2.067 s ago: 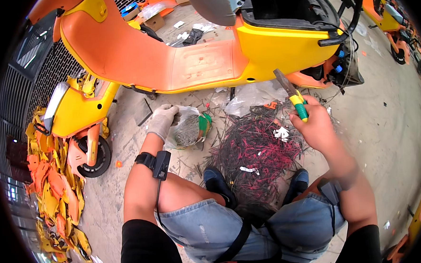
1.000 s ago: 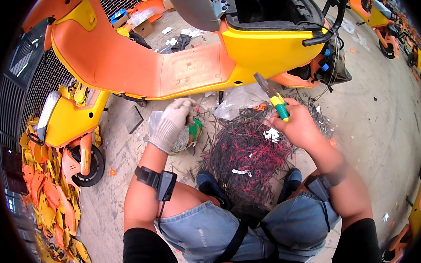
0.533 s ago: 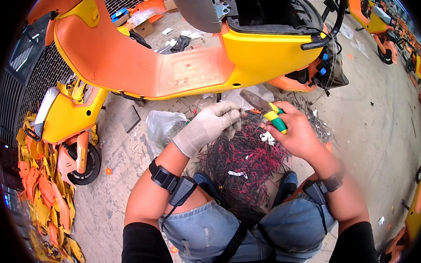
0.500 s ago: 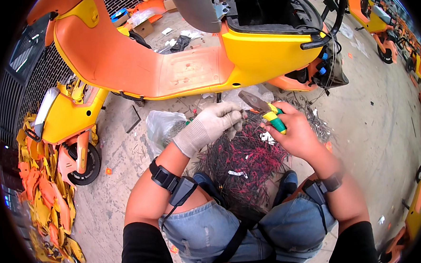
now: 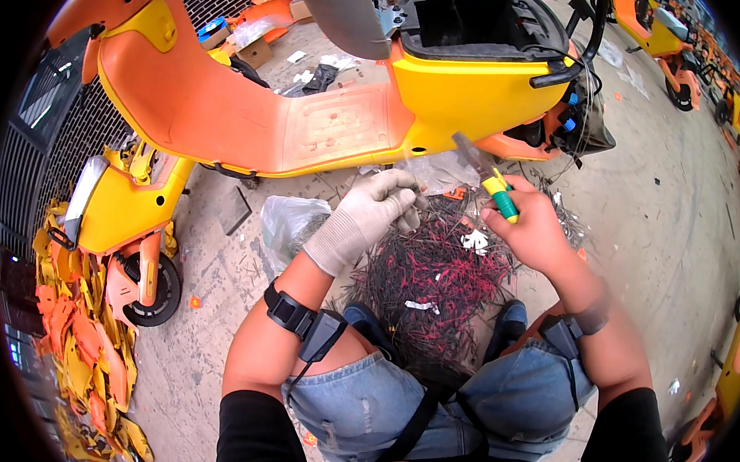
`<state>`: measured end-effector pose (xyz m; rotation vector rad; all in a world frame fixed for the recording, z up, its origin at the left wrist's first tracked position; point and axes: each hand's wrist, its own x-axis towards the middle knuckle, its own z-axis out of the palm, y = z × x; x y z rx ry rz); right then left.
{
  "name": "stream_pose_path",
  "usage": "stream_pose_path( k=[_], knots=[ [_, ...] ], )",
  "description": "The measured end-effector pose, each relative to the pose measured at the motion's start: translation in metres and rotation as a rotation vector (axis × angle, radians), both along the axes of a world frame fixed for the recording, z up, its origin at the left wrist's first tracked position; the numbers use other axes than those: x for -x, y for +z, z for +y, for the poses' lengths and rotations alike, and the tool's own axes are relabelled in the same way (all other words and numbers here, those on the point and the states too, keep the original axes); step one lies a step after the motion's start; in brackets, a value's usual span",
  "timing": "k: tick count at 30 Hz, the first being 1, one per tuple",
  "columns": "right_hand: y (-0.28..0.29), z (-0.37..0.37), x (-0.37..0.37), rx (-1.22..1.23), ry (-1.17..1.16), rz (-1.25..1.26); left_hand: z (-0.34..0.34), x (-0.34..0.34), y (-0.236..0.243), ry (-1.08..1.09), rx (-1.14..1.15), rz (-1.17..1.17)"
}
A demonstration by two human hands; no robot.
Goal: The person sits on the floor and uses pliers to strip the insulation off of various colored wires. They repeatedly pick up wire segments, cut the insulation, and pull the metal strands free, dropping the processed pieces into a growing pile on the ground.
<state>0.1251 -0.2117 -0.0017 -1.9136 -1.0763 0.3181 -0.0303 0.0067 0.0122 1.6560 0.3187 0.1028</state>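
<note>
My left hand (image 5: 365, 219), in a pale knit glove, is raised with fingers pinched; what they hold is too small to make out. To its right my bare right hand (image 5: 530, 223) grips pliers (image 5: 498, 192) with green and yellow handles, their metal jaws pointing up toward the scooter body (image 5: 471, 92), orange and yellow. Below both hands a heap of thin black and red strips (image 5: 431, 286) lies on the floor between my feet. A clear plastic bag (image 5: 286, 223) with thin pieces inside is beside my left hand, partly hidden by it.
At left stand another scooter body (image 5: 126, 206) and a pile of orange and yellow panels (image 5: 87, 346). Crumpled plastic sheeting (image 5: 442, 170) lies under the middle scooter. More scooters (image 5: 665, 40) line the right. Boxes (image 5: 252, 51) and scraps lie behind.
My left hand has moved right from the bag toward the middle. In the last half second it drew slightly up and left, while the pliers tilted more upright, away from its fingertips.
</note>
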Motion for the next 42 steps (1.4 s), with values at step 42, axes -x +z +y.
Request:
stream_pose_path(
  k=[42],
  knots=[
    [-0.005, 0.004, 0.017, 0.010, 0.355, 0.481, -0.020, -0.010, 0.007, 0.157, -0.392, -0.037]
  ],
)
